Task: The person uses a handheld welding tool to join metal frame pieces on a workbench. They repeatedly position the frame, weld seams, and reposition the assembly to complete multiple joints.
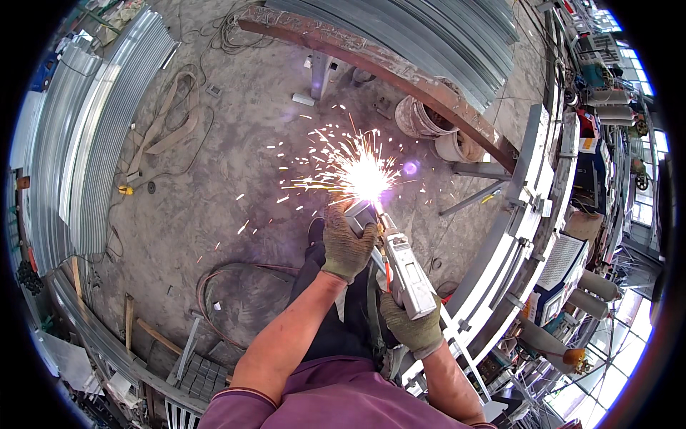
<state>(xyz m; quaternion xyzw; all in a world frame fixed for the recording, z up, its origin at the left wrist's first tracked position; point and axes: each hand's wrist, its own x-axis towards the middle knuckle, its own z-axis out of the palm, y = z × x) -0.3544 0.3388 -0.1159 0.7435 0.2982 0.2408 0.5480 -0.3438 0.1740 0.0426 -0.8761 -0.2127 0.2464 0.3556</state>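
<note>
My left hand (346,247), in a dirty knit work glove, is closed around a short grey square metal piece (360,217). My right hand (412,325), gloved the same way, grips the rear of a white handheld welding gun (409,275). The gun's tip points forward at the far end of the metal piece. A white-hot glare with flying sparks (368,179) bursts there and hides the point of contact. An orange-red line runs beside the gun's body.
A rusty steel beam (400,68) crosses ahead, with white buckets (421,118) beneath it. Stacked metal profiles lie left (93,143) and at the far side (429,36). A long silver rail bench (507,250) curves along the right. Hoses (214,275) and a strap (171,114) lie on the concrete.
</note>
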